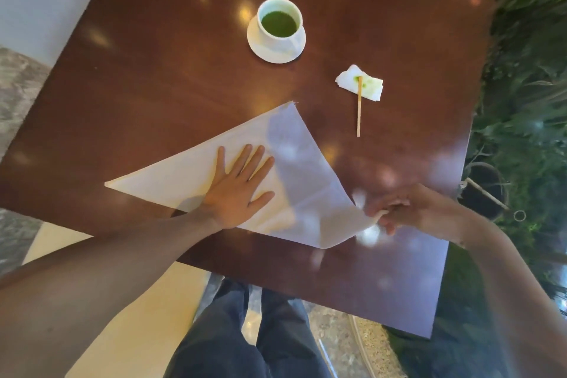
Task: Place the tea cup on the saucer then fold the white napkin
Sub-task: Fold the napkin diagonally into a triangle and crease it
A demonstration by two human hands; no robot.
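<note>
A white tea cup filled with green tea stands on a white saucer at the far middle of the dark wooden table. The white napkin lies near me, folded into a triangle. My left hand presses flat on the napkin's middle with its fingers spread. My right hand, blurred, pinches the napkin's right corner and lifts it a little off the table.
A small crumpled tissue with green stains lies right of the saucer, with a thin wooden stick resting on it. Plants line the table's right side. My legs are below the near edge.
</note>
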